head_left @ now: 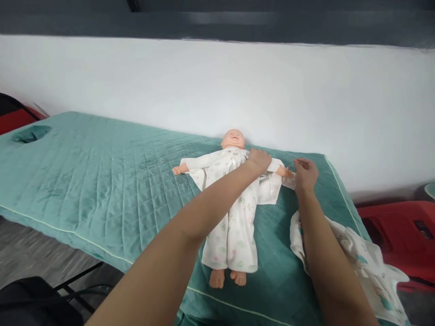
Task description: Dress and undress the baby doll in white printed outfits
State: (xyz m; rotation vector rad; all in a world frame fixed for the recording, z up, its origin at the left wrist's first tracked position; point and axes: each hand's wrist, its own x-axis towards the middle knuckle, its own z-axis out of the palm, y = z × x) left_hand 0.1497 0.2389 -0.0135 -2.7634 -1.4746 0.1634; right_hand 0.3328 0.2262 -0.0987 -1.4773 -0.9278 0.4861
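A baby doll (234, 138) lies on its back on the green quilted bed, arms spread to both sides. It wears a white printed garment (233, 235) reaching down to its bare feet, with loose white cloth (270, 190) beneath its arm. My left hand (260, 159) is closed at the doll's shoulder on the right of the picture, over the top of the sleeve; its fingertips are partly hidden. Just beyond the doll's hand (284, 172), my right hand (306, 174) has its fingers curled together beside a strip of printed cloth (288, 182). Whether they grip it, I cannot tell.
A crumpled white printed cloth (367, 262) lies at the bed's right, partly under my right forearm. The bed (118, 176) runs left to a face hole (32, 134) and meets a white wall (152, 86). Red chairs (401, 240) stand beyond its right edge.
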